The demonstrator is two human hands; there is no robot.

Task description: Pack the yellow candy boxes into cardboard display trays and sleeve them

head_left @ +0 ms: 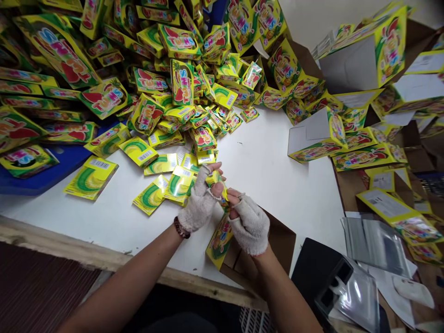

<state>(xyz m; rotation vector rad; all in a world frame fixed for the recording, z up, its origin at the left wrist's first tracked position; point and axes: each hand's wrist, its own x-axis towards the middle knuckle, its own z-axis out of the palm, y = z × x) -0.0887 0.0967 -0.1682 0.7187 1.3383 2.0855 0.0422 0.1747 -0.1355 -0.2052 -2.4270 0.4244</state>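
My left hand (200, 203), in a fingerless white glove, grips a small yellow packet (215, 179) between thumb and fingers. My right hand (248, 219), gloved the same way, has its fingertips closed on the packet's lower end. Beneath my right hand and wrist, an open carton (282, 236) with a printed yellow-green side sits at the table's front edge. Left of my hands lie several flat yellow boxes (179, 185). Behind them rises a large heap of small printed boxes (182, 83).
A blue tray (41, 178) is under the heap at left. Open display cartons (314, 134) stand at right on the white table (263, 157). A black device (317, 273) and clear plastic sheets (376, 245) lie at lower right. The wooden edge (104, 259) runs along the front.
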